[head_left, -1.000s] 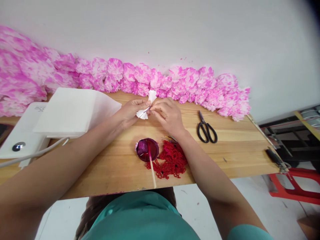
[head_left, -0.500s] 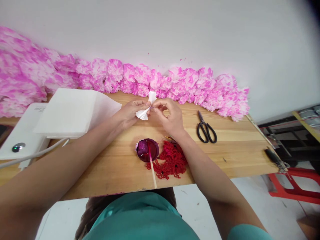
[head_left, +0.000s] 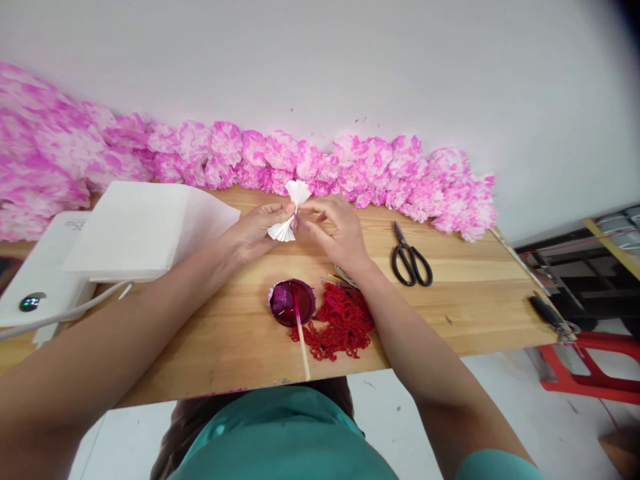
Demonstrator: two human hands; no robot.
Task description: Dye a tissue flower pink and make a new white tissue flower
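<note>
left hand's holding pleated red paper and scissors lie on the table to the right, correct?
The pleated paper in the left hand is white, not red, as the head view shows; the scissors do lie on the table to the right.

- The white folded paper (head_left: 299, 191) has turned in the left hand (head_left: 261, 228): its upper end, narrow before, now shows as a wider fan.
- The right hand (head_left: 343, 232) has its thumb and forefinger spread apart, where half a second ago the tips were close together; the forefinger now reaches the paper's waist.
- The purple strand (head_left: 295, 218) lies more upright at that waist, no longer drawn sideways.
- The device's display (head_left: 33, 302) glows bluish-green, after white a second ago.
- The view has shifted slightly.
</note>
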